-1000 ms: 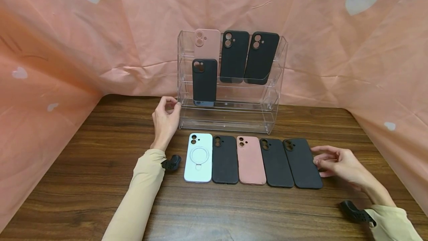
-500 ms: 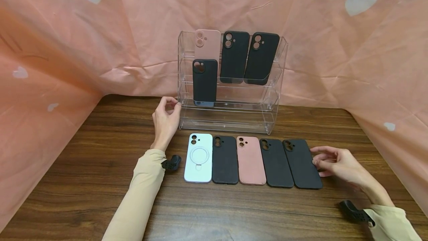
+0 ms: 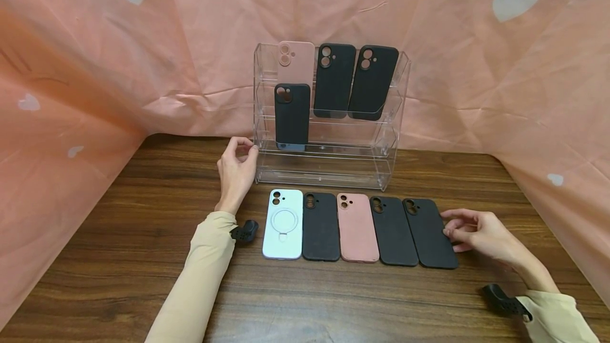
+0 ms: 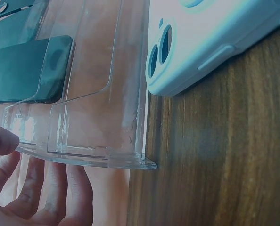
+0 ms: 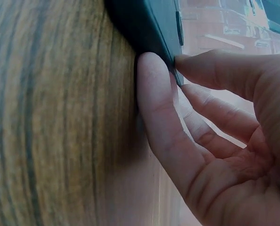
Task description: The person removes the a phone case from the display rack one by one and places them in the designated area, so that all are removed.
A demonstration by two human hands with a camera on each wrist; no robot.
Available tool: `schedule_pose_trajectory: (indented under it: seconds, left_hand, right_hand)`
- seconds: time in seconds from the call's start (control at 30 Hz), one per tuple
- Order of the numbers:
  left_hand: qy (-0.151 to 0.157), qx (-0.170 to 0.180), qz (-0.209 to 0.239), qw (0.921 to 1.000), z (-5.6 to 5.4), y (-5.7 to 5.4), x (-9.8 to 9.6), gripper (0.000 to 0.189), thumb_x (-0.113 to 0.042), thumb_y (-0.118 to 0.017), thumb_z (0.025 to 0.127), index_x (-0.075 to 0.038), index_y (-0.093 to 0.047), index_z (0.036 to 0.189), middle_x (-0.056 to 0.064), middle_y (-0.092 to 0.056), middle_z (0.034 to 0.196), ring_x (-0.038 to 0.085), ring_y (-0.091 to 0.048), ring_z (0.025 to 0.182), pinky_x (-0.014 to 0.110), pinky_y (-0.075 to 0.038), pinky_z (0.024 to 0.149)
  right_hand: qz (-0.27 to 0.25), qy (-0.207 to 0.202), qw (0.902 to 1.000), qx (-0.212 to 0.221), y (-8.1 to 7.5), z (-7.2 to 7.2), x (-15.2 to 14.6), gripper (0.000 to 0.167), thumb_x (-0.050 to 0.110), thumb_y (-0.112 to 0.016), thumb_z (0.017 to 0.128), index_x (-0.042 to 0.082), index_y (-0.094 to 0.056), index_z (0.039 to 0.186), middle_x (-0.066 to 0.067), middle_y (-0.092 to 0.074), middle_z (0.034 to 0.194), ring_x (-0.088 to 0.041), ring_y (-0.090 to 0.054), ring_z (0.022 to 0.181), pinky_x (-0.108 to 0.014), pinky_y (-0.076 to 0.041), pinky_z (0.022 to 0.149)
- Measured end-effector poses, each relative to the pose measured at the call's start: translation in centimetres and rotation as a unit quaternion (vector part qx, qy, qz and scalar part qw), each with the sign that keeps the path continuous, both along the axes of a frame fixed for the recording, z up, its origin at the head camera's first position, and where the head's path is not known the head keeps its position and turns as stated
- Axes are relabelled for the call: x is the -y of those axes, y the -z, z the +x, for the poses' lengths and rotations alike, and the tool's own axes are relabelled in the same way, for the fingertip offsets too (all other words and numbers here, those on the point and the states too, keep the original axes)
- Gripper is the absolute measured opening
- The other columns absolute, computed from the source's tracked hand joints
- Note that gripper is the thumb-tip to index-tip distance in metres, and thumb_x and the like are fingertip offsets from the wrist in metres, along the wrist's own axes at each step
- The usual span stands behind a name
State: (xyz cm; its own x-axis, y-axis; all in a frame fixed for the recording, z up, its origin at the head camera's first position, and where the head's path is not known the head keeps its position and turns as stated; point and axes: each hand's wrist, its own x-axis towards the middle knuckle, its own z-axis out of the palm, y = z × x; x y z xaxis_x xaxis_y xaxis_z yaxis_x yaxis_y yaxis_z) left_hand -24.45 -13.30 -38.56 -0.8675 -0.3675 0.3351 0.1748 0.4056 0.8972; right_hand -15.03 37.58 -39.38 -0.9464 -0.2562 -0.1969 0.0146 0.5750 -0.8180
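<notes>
My left hand [image 3: 236, 171] pinches the left side panel of a clear display stand [image 3: 324, 180]; in the left wrist view the thumb [image 4: 5, 141] is on one side of the panel, the fingers behind it. At the right, my right hand [image 3: 491, 234] holds the outer edge of the rightmost black phone case [image 3: 431, 237], which lies flat. In the right wrist view, the thumb and fingers meet at that case's [image 5: 154, 28] edge. To its left lie a black case [image 3: 394, 234], a pink case [image 3: 358, 229], another black case [image 3: 321, 229] and a white case [image 3: 283, 242] with a ring.
Upper tiers of the stand hold a pink case [image 3: 295, 70], two black cases [image 3: 333, 86] and, lower down, a black case [image 3: 292, 115]. Pink fabric [image 3: 200, 41] encloses the wooden table [image 3: 157, 210] behind and at both sides.
The rightmost black case has slid very slightly left, its right hand moving with it. My left hand and the stand have stayed put.
</notes>
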Motion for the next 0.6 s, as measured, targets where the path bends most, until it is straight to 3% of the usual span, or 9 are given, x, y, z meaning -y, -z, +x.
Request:
schedule_pose_trajectory:
  seconds: [0.23, 0.43, 0.6]
  left_hand:
    - [-0.001, 0.0, -0.002, 1.0, -0.09, 0.05, 0.0, 0.013, -0.025, -0.066, 0.095, -0.014, -0.066, 0.103, 0.01, -0.074, 0.106, 0.026, -0.076, 0.09, 0.038, -0.054, 0.085]
    - [-0.001, -0.001, -0.002, 1.0, -0.06, -0.02, -0.02, 0.013, -0.024, -0.066, 0.095, -0.014, -0.066, 0.103, 0.01, -0.075, 0.106, 0.026, -0.077, 0.09, 0.038, -0.054, 0.085]
    - [-0.001, 0.002, -0.002, 1.0, 0.04, 0.0, 0.0, 0.013, -0.025, -0.066, 0.095, -0.014, -0.066, 0.103, 0.01, -0.074, 0.106, 0.027, -0.077, 0.091, 0.04, -0.054, 0.087]
  right_hand:
    - [0.0, 0.006, 1.0, 0.0, -0.07, 0.06, 0.06, 0.045, 0.004, -0.058, 0.101, -0.014, -0.047, 0.141, -0.013, -0.069, 0.106, -0.004, -0.07, 0.09, -0.036, -0.063, 0.072]
    - [-0.005, 0.028, 0.9993, -0.022, -0.26, 0.11, -0.06, 0.044, 0.012, -0.06, 0.103, -0.012, -0.05, 0.138, 0.0, -0.072, 0.106, -0.006, -0.073, 0.091, -0.036, -0.063, 0.073]
    - [-0.029, 0.032, 0.9973, -0.059, -0.14, -0.01, -0.14, 0.038, 0.008, -0.061, 0.102, -0.011, -0.053, 0.134, 0.006, -0.071, 0.102, -0.005, -0.073, 0.091, -0.034, -0.063, 0.072]
